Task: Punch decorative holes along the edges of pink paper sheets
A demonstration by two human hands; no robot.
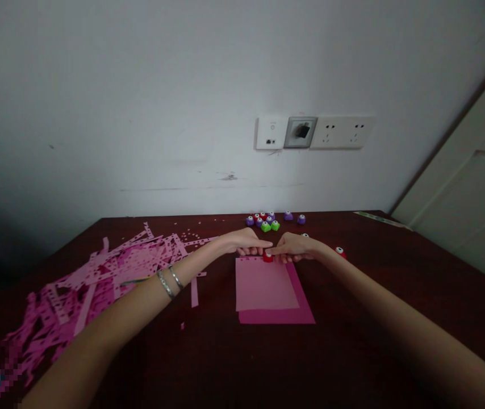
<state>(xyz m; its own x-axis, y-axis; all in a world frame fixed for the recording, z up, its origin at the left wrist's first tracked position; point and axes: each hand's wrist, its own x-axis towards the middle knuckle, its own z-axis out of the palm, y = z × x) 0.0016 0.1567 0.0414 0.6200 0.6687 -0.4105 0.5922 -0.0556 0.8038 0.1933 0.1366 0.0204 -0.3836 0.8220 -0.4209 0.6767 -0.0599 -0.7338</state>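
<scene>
A small red craft punch (267, 257) with a white top sits at the far edge of a light pink paper sheet (266, 287). A row of small punched holes runs along that edge, left of the punch. My left hand (251, 242) is closed, its fingers curled and its thumb reaching over the punch. From the other side my right hand (292, 247) is also closed around the punch, thumb on its top. Under the light sheet lies a darker pink sheet (306, 313), showing at the right and near edges. Fingers partly hide the punch.
Punched pink paper strips (140, 264) are heaped on the left of the dark table (208, 363). Several purple, red and green punches (265, 226) stand near the wall. Another red punch (339, 251) is beside my right forearm. A patterned strip (383, 220) lies at the back right.
</scene>
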